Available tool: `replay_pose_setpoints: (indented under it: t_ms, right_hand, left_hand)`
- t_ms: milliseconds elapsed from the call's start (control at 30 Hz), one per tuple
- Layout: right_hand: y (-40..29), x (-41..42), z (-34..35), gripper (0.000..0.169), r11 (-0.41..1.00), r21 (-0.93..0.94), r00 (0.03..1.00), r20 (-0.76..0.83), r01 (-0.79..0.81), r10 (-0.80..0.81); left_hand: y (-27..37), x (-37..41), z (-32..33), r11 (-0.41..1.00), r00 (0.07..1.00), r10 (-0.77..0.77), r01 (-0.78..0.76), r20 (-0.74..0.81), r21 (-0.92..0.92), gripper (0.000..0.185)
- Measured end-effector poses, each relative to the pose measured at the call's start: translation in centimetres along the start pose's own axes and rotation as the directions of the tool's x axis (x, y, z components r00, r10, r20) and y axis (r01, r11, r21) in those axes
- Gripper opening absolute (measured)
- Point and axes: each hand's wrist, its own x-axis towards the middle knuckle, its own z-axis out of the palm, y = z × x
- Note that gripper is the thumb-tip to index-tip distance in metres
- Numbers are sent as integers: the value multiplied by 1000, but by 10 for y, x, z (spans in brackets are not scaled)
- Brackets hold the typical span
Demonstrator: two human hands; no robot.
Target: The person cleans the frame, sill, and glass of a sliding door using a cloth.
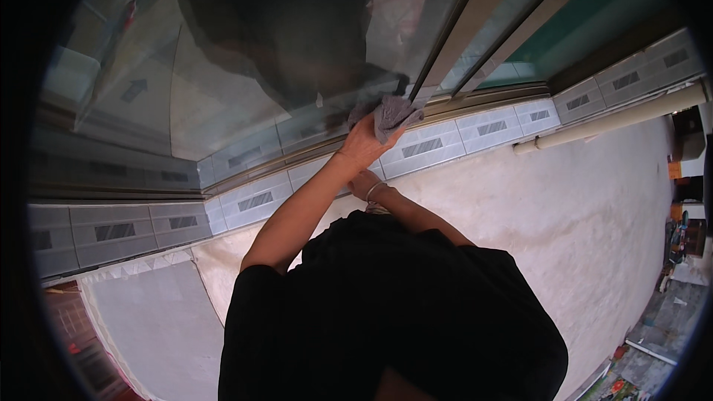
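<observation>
A crumpled grey-purple cloth (394, 116) is held in my left hand (367, 139), against the lower edge of a large glass pane (234, 106). The pane reflects the cloth and a dark figure. Close to the cloth's right side rises the metal upright of the window frame (465, 22). My right hand (365, 182), with a bracelet on its wrist, is lower down beside the tiled skirting; my left forearm partly hides its fingers, and I cannot tell whether it holds anything.
Grey patterned tiles (421, 146) run below the metal track (479, 101) and turn a corner at each end. A cream pipe (618, 117) crosses on the right. Pale concrete (535, 200) lies below, with a grey panel (156, 323) at lower left and assorted objects along the right rim.
</observation>
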Motion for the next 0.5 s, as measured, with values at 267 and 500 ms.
replay_pose_setpoints:
  t_ms: [267,500]
  right_hand:
    - [25,-82,-39,41,976,220,999,-36,0,8]
    - [98,-172,-62,41,908,249,917,-131,-336,375]
  left_hand:
    - [-99,-80,-27,891,768,-447,334,459,307,25]
    - [-129,-197,-138,405,624,-616,775,481,-486,28]
